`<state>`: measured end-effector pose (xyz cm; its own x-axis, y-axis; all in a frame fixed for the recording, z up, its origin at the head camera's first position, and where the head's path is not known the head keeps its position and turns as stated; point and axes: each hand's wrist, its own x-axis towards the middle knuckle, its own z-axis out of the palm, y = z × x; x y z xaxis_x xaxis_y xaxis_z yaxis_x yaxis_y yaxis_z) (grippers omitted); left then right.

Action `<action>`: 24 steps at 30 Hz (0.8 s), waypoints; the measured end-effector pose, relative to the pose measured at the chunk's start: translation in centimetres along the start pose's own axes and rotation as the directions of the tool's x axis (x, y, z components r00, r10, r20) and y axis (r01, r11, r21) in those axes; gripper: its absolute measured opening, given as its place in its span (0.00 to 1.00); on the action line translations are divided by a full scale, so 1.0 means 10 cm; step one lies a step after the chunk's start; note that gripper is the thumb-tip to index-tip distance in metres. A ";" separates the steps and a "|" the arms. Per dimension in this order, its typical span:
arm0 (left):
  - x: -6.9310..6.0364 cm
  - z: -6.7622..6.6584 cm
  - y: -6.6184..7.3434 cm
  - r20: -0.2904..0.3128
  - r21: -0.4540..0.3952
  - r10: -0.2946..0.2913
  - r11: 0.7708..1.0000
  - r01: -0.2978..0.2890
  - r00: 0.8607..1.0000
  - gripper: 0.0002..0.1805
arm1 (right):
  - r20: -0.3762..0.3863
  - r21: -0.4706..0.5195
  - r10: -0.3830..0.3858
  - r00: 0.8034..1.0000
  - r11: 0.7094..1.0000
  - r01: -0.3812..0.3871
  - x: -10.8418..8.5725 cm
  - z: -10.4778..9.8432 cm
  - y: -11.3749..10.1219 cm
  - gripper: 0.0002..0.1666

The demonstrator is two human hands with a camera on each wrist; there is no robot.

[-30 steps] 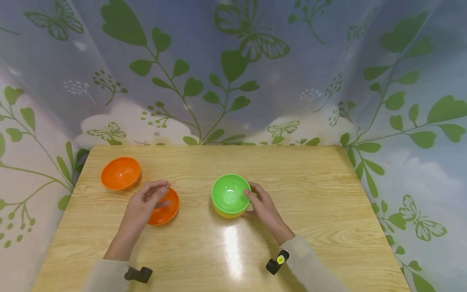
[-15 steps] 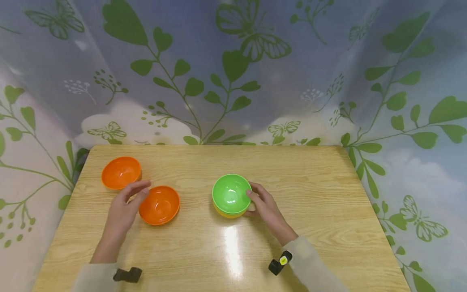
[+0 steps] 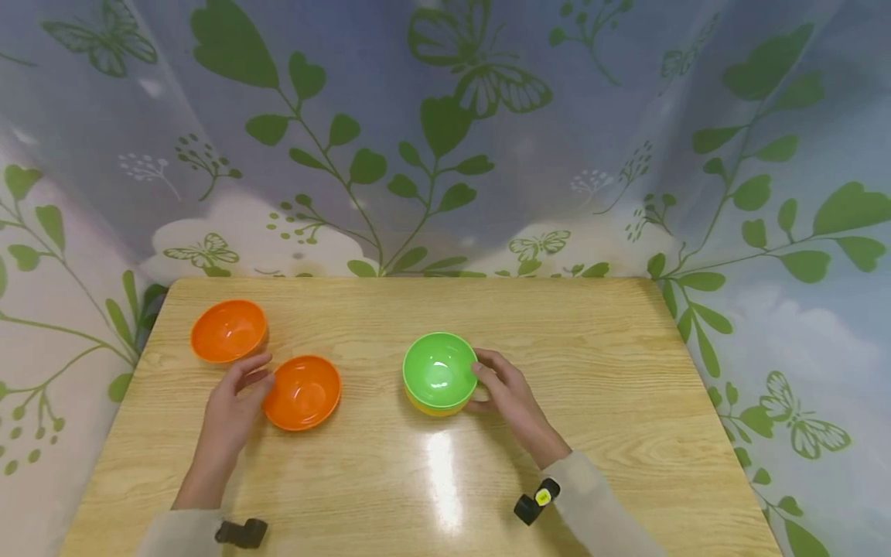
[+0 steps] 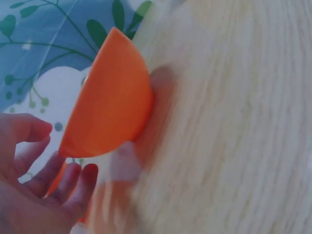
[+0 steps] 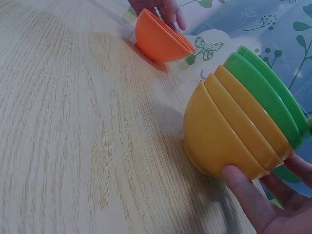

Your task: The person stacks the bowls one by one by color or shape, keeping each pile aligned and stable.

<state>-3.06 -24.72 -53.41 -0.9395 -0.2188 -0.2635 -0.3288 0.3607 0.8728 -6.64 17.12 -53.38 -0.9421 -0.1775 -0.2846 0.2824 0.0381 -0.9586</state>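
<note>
A: What is the right hand point(image 3: 511, 394) holding?

B: A stack of round, shiny bowls point(image 5: 246, 114), near the middle of the pale wooden table point(image 3: 592, 333). Smooth green bowls point(image 5: 265, 87) sit on top, with smooth yellow bowls point(image 5: 214, 131) under them. The thumb is at the green rim, and the fingers bend round the side.

A: And the left hand point(image 3: 233, 402)?

B: It has nothing in it. The fingers are a bit bent, with a gap between thumb and fingers. It is between two bowls: the round, shiny orange bowl closer to the person point(image 3: 302, 393), and another round orange bowl at the back left point(image 3: 230, 331). I can't tell if it touches the closer one.

A: Are they heavy?

B: I'd guess not. They look like hard plastic, so light and stiff, and not easy to break. They may be slippery, though.

A: Where's a good spot to hold one?

B: Pinch the rim, thumb inside and fingers outside. For the stack, hug the side low down, so the bottom bowl doesn't slide off.
</note>
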 end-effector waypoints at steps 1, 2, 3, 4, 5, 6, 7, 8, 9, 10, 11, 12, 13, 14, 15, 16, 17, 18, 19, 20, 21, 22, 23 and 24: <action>0.00 0.00 -0.01 0.004 -0.002 -0.005 1.000 0.005 1.000 0.27 | 0.000 0.001 0.001 1.000 1.000 -0.001 0.00 0.00 0.00 0.27; 0.00 0.00 -0.03 0.010 -0.002 -0.009 1.000 0.009 1.000 0.27 | 0.001 0.005 0.003 1.000 1.000 -0.003 0.00 -0.01 0.00 0.27; 0.00 0.00 -0.04 0.016 0.000 -0.010 1.000 0.010 1.000 0.27 | 0.003 0.003 0.003 1.000 1.000 -0.003 0.00 -0.01 0.00 0.27; 0.00 0.00 -0.05 0.025 0.003 -0.011 1.000 0.011 1.000 0.27 | 0.004 0.003 0.003 1.000 1.000 -0.003 0.00 -0.01 0.00 0.27; 0.00 0.00 -0.06 0.032 0.008 -0.008 1.000 0.008 0.999 0.27 | 0.006 0.002 0.002 1.000 1.000 -0.002 0.00 -0.01 -0.01 0.27; 0.00 0.00 -0.08 0.041 0.010 -0.006 1.000 0.005 0.999 0.27 | 0.008 0.001 0.003 1.000 1.000 -0.003 0.00 -0.01 -0.01 0.28; 0.00 0.01 -0.09 0.049 0.012 -0.010 1.000 0.009 0.999 0.28 | 0.009 0.001 0.003 1.000 1.000 -0.003 0.00 -0.01 -0.01 0.28; 0.00 0.01 -0.10 0.058 0.007 -0.018 1.000 0.017 0.998 0.28 | 0.009 0.000 0.003 1.000 1.000 -0.003 -0.01 -0.01 -0.01 0.28; -0.01 0.01 -0.11 0.066 0.006 -0.025 1.000 0.025 0.998 0.28 | 0.010 -0.001 0.004 1.000 1.000 -0.004 -0.01 -0.01 -0.02 0.28; -0.01 0.01 -0.12 0.071 0.005 -0.038 0.999 0.038 0.997 0.29 | 0.010 -0.001 0.004 1.000 1.000 -0.004 -0.01 -0.01 -0.02 0.27; 0.00 0.02 -0.13 0.075 0.003 -0.050 0.999 0.050 0.996 0.29 | 0.010 -0.002 0.005 1.000 1.000 -0.005 -0.01 -0.01 -0.02 0.27; 0.00 0.02 -0.14 0.081 -0.004 -0.063 0.998 0.063 0.995 0.29 | 0.010 -0.002 0.005 1.000 1.000 -0.005 -0.01 -0.01 -0.02 0.27; 0.00 0.02 -0.15 0.085 -0.011 -0.074 0.997 0.076 0.994 0.29 | 0.009 -0.002 0.006 1.000 1.000 -0.006 -0.02 -0.01 -0.02 0.27; 0.00 0.02 -0.16 0.089 -0.020 -0.080 0.996 0.082 0.993 0.30 | 0.008 -0.003 0.007 1.000 1.000 -0.007 -0.01 -0.01 -0.02 0.27; 0.00 0.03 -0.17 0.092 -0.027 -0.083 0.996 0.085 0.992 0.30 | 0.008 -0.005 0.008 1.000 1.000 -0.008 -0.02 -0.01 -0.02 0.27; 0.00 0.03 -0.17 0.097 -0.040 -0.086 0.995 0.090 0.992 0.30 | 0.007 -0.006 0.008 1.000 1.000 -0.008 -0.02 -0.01 -0.02 0.27; 0.00 0.03 -0.18 0.103 -0.051 -0.085 0.995 0.091 0.991 0.30 | 0.006 -0.008 0.008 1.000 1.000 -0.008 -0.02 -0.01 -0.02 0.27; 0.00 0.03 -0.18 0.104 -0.059 -0.086 0.994 0.092 0.991 0.30 | 0.006 -0.009 0.008 1.000 1.000 -0.008 -0.02 -0.02 -0.02 0.28; 0.00 0.04 -0.18 0.104 -0.063 -0.087 0.994 0.094 0.991 0.30 | 0.005 -0.011 0.008 1.000 1.000 -0.008 -0.01 -0.02 -0.02 0.28; 0.00 0.04 -0.19 0.104 -0.069 -0.087 0.993 0.095 0.991 0.30 | 0.005 -0.014 0.008 1.000 1.000 -0.008 -0.01 -0.02 -0.02 0.28; 0.01 0.05 -0.19 0.102 -0.073 -0.090 0.993 0.098 0.991 0.30 | 0.004 -0.016 0.007 1.000 1.000 -0.007 -0.01 -0.02 -0.01 0.28; 0.01 0.05 -0.20 0.101 -0.080 -0.094 0.991 0.103 0.990 0.30 | 0.001 -0.017 0.008 1.000 1.000 -0.008 -0.01 -0.02 -0.01 0.28; 0.01 0.06 -0.20 0.098 -0.082 -0.099 0.991 0.107 0.990 0.30 | 0.000 -0.019 0.008 1.000 1.000 -0.008 -0.01 -0.02 -0.01 0.28; 0.02 0.06 -0.21 0.096 -0.087 -0.104 0.990 0.113 0.990 0.30 | -0.002 -0.021 0.008 1.000 1.000 -0.008 -0.01 -0.02 -0.01 0.28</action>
<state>-2.59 -24.93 -55.52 -0.9050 -0.1672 -0.3912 -0.4229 0.2538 0.8699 -6.63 17.35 -53.24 -0.9402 -0.1748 -0.2924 0.2863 0.0599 -0.9563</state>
